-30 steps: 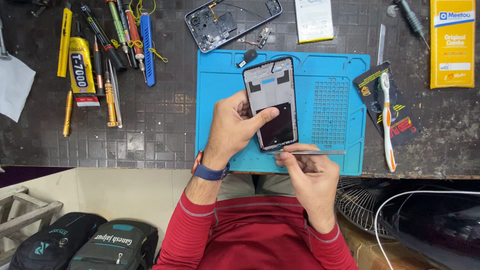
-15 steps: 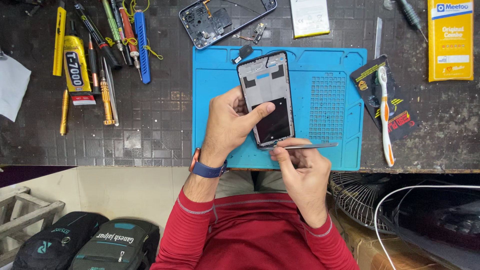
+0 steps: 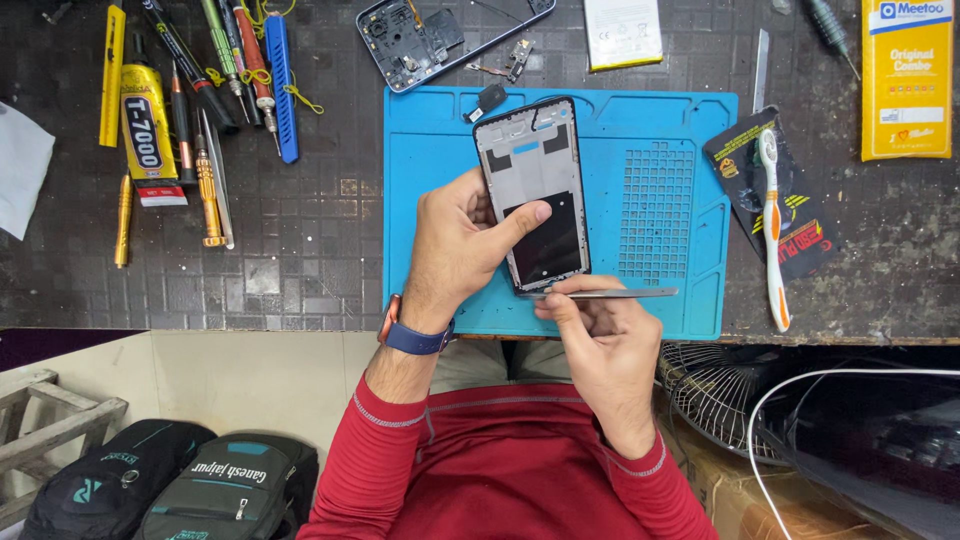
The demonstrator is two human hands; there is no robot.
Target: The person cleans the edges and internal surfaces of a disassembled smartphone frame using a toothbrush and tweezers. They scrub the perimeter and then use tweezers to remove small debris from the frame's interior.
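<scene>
The left hand (image 3: pixel 462 245) is gripping the phone frame (image 3: pixel 533 195) along its left edge, the thumb lying across the dark lower panel and the fingers closed behind it. The right hand (image 3: pixel 600 345) is pinching a thin metal tool (image 3: pixel 600 294) between thumb and fingers, its flat length lying sideways just at the frame's near end. The frame is sitting tilted over the left half of a blue work mat (image 3: pixel 660 200).

Starting at the far left, a white sheet (image 3: pixel 20 165) is lying on the dark tiled bench (image 3: pixel 300 250). Next to it, a yellow glue tube (image 3: pixel 145 130) and a row of screwdrivers and pry tools (image 3: pixel 230 70) are spreading toward the far edge. Further right, an opened phone body (image 3: pixel 420 35) is resting beyond the mat, with a white battery (image 3: pixel 623 32) near it. To the right of the mat, a white and orange toothbrush (image 3: pixel 772 230) is lying on a black packet (image 3: pixel 790 210), and a yellow packet (image 3: pixel 907 75) is sitting at the far right.

Below the bench's near edge, a wooden stool (image 3: pixel 50 420) and two dark backpacks (image 3: pixel 170 480) are standing on the left, while a wire fan guard (image 3: pixel 710 390) and a white cable (image 3: pixel 830 385) are showing on the right. The person is wearing red sleeves (image 3: pixel 370 460) and a blue wristband (image 3: pixel 415 338).
</scene>
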